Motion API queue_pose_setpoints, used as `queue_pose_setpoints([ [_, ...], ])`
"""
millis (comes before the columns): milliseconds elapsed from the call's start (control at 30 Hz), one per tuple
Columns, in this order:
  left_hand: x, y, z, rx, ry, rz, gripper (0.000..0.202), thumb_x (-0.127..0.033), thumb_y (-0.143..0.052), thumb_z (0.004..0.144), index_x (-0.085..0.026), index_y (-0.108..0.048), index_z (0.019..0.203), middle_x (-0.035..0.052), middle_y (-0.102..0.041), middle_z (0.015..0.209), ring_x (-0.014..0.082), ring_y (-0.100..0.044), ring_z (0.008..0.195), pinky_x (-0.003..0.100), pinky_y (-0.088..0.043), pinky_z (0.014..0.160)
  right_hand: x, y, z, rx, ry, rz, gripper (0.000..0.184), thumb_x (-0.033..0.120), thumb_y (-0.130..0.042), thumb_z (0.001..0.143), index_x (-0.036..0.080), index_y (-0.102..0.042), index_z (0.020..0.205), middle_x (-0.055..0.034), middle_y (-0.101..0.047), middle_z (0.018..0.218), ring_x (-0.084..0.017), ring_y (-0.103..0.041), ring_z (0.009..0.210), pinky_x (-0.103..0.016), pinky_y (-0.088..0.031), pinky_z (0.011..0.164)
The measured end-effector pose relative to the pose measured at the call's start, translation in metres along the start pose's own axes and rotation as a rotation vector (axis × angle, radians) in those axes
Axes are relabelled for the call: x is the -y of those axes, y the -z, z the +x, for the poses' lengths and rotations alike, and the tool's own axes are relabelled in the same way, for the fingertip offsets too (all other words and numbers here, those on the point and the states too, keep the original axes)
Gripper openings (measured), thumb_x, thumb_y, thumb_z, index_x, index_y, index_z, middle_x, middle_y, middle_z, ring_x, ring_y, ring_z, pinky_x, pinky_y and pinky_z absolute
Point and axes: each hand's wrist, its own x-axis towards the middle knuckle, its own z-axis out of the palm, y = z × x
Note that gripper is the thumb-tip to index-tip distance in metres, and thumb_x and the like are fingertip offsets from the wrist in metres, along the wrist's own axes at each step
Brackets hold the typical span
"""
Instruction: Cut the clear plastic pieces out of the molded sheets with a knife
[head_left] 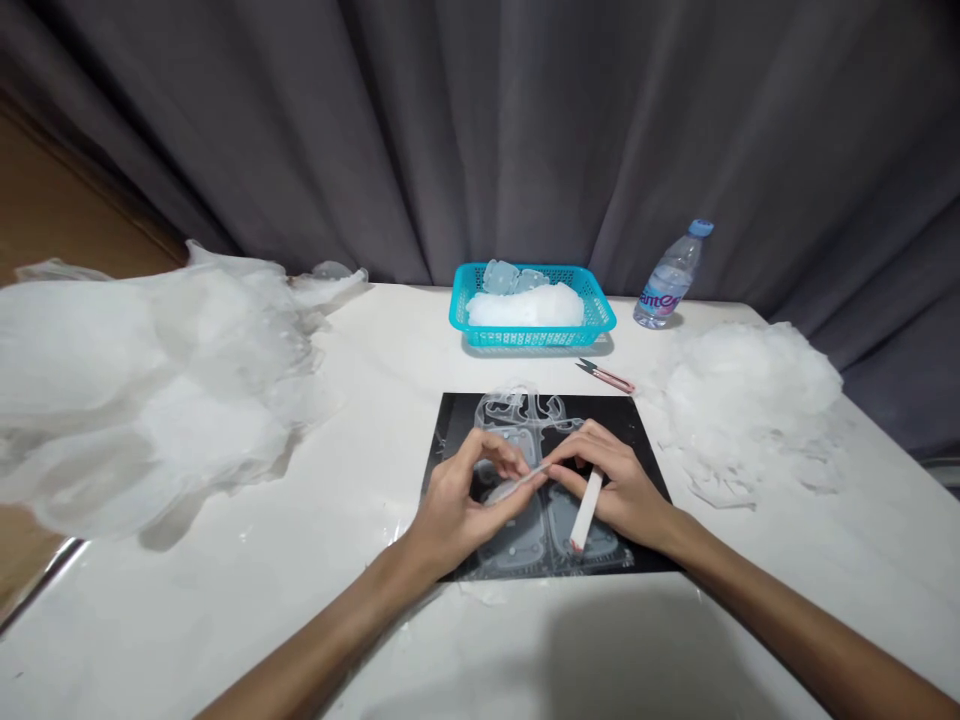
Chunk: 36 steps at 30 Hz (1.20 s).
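Observation:
Over a black mat (459,418), my left hand (457,495) pinches a thin translucent plastic piece (504,490) between thumb and fingers. My right hand (619,485) meets it at the piece's right end, its fingertips closed there. A flat white stick-like handle (586,512) with a reddish end is tucked in my right hand and points down toward me; its other end is hidden by the fingers. Beneath both hands, clear moulded plastic parts (521,545) lie on the mat. Curly clear plastic strips (517,408) stick out past its far edge.
A turquoise basket (532,337) at the back holds white material and translucent plastic pieces. Thread snips (606,376) lie before it, and a water bottle (666,285) stands to the right. White filmy heaps sit left (150,390) and right (750,395) on the white table (360,430).

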Motion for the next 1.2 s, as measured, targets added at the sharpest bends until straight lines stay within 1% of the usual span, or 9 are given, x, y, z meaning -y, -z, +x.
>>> queue_pose_setpoints([
  [100, 0.000, 0.002, 0.002, 0.088, -0.009, 0.070, 0.018, -0.022, -0.074, 0.096, -0.022, -0.065, 0.112, -0.0004, -0.073, 0.092, 0.0131, -0.069, 0.079, 0.026, -0.057, 0.076, 0.005, -0.001, 0.000, -0.006, 0.012, -0.005, 0.008, 0.019, -0.065, 0.102, 0.024, -0.069, 0.107, -0.0036, -0.072, 0.093, -0.020, -0.057, 0.087, -0.037, -0.047, 0.080],
  [167, -0.001, 0.003, 0.003, 0.127, -0.025, 0.077, 0.008, -0.021, -0.068, 0.100, -0.022, -0.069, 0.108, 0.0007, -0.074, 0.094, 0.0140, -0.070, 0.084, 0.027, -0.056, 0.080, 0.007, 0.000, 0.000, -0.005, 0.018, -0.004, 0.009, 0.019, -0.066, 0.101, 0.024, -0.069, 0.108, -0.0036, -0.072, 0.095, -0.020, -0.058, 0.089, -0.037, -0.047, 0.082],
  [367, -0.002, 0.006, 0.008, 0.125, 0.040, 0.025, 0.004, -0.020, -0.067, 0.101, -0.019, -0.070, 0.099, 0.0008, -0.076, 0.093, 0.0138, -0.072, 0.085, 0.025, -0.056, 0.079, 0.010, 0.008, 0.004, -0.061, 0.008, -0.011, 0.007, 0.018, -0.070, 0.099, 0.024, -0.071, 0.103, -0.0023, -0.073, 0.095, -0.019, -0.060, 0.090, -0.036, -0.047, 0.082],
  [667, 0.002, 0.010, 0.013, 0.147, -0.041, -0.014, 0.008, -0.016, -0.064, 0.101, -0.020, -0.069, 0.095, 0.0000, -0.074, 0.091, 0.0135, -0.072, 0.087, 0.024, -0.056, 0.081, 0.017, 0.011, 0.007, -0.178, 0.005, -0.008, 0.008, 0.016, -0.072, 0.097, 0.023, -0.070, 0.095, -0.0021, -0.073, 0.090, -0.018, -0.060, 0.082, -0.036, -0.047, 0.076],
  [867, 0.002, 0.009, 0.005, 0.191, 0.076, 0.020, 0.005, -0.022, -0.061, 0.104, -0.022, -0.066, 0.103, 0.0000, -0.075, 0.098, 0.0138, -0.073, 0.091, 0.025, -0.055, 0.083, 0.009, 0.007, 0.002, 0.010, -0.062, -0.013, 0.016, 0.025, -0.072, 0.098, 0.024, -0.068, 0.114, -0.0043, -0.073, 0.105, -0.020, -0.059, 0.092, -0.036, -0.047, 0.081],
  [933, 0.002, 0.008, 0.004, 0.183, 0.108, 0.005, 0.005, -0.024, -0.059, 0.105, -0.022, -0.064, 0.104, 0.0004, -0.074, 0.099, 0.0141, -0.072, 0.092, 0.025, -0.054, 0.082, 0.006, 0.005, 0.000, 0.058, -0.064, -0.032, 0.011, 0.028, -0.071, 0.099, 0.024, -0.068, 0.109, -0.0031, -0.073, 0.098, -0.020, -0.056, 0.088, -0.036, -0.046, 0.079],
  [1033, 0.002, 0.007, 0.003, 0.175, 0.152, -0.041, 0.015, -0.031, -0.068, 0.100, -0.022, -0.056, 0.104, -0.0012, -0.068, 0.093, 0.0140, -0.068, 0.084, 0.026, -0.053, 0.075, 0.007, 0.004, -0.001, 0.038, -0.037, -0.051, 0.005, 0.027, -0.067, 0.102, 0.024, -0.068, 0.099, -0.0015, -0.071, 0.086, -0.020, -0.053, 0.082, -0.035, -0.044, 0.077],
  [1100, 0.001, 0.007, 0.004, 0.202, 0.177, -0.026, 0.026, -0.036, -0.075, 0.095, -0.023, -0.056, 0.106, -0.0026, -0.065, 0.090, 0.0140, -0.065, 0.080, 0.026, -0.051, 0.073, 0.010, 0.003, -0.001, 0.028, 0.001, -0.068, 0.005, 0.025, -0.064, 0.104, 0.023, -0.068, 0.101, -0.0027, -0.072, 0.089, -0.020, -0.054, 0.083, -0.036, -0.044, 0.077],
  [1200, -0.001, 0.007, 0.005, 0.264, 0.153, 0.040, 0.015, -0.038, -0.067, 0.101, -0.024, -0.064, 0.107, -0.0008, -0.067, 0.092, 0.0159, -0.065, 0.087, 0.029, -0.051, 0.082, 0.013, 0.002, -0.002, 0.050, 0.049, -0.088, 0.008, 0.021, -0.060, 0.105, 0.021, -0.067, 0.108, -0.0048, -0.072, 0.095, -0.020, -0.055, 0.085, -0.036, -0.044, 0.078],
])
